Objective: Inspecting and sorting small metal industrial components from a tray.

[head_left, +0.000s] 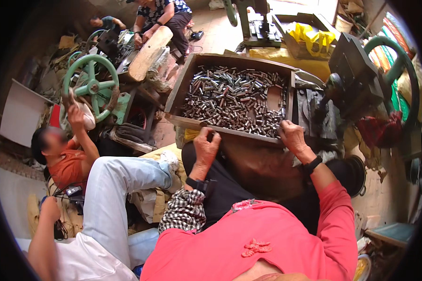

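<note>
A shallow wooden tray (185, 84) in front of me holds a heap of small metal tubes (234, 93), silvery to brownish. My left hand (205, 150) is closed at the middle of the tray's front edge, fingers curled on the rim and thumb bent beside them. At the front right corner, my right hand (293, 138) grips the rim with closed fingers. Both palms are hidden, so any small piece inside them cannot be seen. A patch of bare tray bottom shows right of the heap.
Right of the tray stands a dark press (356, 70) with a green handwheel. Another green handwheel (91, 86) is at left, where a person in orange (70, 164) reaches up. Someone in pale jeans (122, 182) sits close at my left. A yellow bag (312, 37) lies behind.
</note>
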The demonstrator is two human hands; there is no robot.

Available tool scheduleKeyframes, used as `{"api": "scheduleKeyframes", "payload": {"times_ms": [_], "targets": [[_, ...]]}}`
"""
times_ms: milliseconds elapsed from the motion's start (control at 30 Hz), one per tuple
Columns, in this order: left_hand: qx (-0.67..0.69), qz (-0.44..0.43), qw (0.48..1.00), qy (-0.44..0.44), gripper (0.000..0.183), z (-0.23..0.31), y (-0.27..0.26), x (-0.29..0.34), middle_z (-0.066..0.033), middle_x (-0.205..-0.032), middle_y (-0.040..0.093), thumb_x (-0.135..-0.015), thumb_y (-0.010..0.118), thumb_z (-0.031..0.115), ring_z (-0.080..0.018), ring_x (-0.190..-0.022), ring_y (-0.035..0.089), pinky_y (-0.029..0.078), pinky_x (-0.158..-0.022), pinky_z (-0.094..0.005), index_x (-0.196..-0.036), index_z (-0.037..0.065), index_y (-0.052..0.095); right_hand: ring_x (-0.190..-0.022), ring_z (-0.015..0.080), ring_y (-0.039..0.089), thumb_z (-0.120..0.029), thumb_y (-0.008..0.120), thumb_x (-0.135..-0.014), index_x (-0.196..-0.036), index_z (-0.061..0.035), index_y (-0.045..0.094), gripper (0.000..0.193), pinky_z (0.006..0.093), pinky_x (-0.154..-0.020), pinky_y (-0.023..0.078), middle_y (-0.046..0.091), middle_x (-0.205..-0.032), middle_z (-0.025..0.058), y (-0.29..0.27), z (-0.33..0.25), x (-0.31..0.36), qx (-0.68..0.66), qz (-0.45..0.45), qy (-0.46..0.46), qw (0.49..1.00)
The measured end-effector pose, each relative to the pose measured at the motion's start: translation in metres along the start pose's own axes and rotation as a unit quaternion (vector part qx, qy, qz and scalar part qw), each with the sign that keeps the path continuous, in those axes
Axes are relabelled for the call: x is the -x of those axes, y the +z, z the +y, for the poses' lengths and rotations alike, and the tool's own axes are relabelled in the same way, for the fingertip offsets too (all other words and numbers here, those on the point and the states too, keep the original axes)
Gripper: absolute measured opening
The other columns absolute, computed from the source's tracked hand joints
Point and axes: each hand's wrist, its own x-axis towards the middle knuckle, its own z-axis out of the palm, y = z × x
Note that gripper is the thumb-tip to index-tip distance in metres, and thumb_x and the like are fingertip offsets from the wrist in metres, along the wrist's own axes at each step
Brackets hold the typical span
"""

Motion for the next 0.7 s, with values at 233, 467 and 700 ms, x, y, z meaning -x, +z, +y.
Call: {"api": "scheduleKeyframes", "payload": {"times_ms": [233, 467, 700], "targets": [[0.396, -0.24, 0.846, -0.266, 0.008, 0.048, 0.034, 0.042, -0.0035, -0.066, 0.056, -0.08, 0.054, 0.006, -0.0075, -0.047, 0.051, 0.043, -0.042, -0.019, -0.086, 0.002, 0.054, -0.052, 0.0053, 0.051, -0.013, 0.065, -0.08, -0.074, -0.0003, 0.064, 0.014, 0.0236, -0.045, 0.04, 0.059, -0.061, 0.0002, -0.036, -0.047, 0.05, -0.45, 0.035, 0.29, 0.844], [0.495, -0.285, 0.732, -0.372, 0.015, 0.063, 0.041, 0.071, -0.0032, -0.076, 0.059, -0.087, 0.05, 0.008, -0.0078, -0.057, 0.054, 0.043, -0.046, -0.0181, -0.096, 0.0, 0.058, -0.048, 0.0028, 0.046, -0.022, 0.064, -0.083, -0.082, -0.0035, 0.063, 0.019, 0.0162, -0.041, 0.034, 0.057, -0.062, -0.001, -0.048, -0.096, 0.116, -0.568, -0.035, 0.364, 0.737], [0.496, -0.309, 0.722, -0.372, 0.014, 0.077, 0.04, 0.084, -0.0032, -0.073, 0.059, -0.088, 0.053, 0.01, -0.0073, -0.052, 0.053, 0.044, -0.045, -0.018, -0.096, 0.001, 0.059, -0.048, 0.0032, 0.047, -0.024, 0.064, -0.084, -0.083, -0.0036, 0.062, 0.02, 0.0158, -0.042, 0.034, 0.058, -0.063, 0.0005, -0.058, -0.094, 0.109, -0.585, -0.052, 0.358, 0.726]]}}
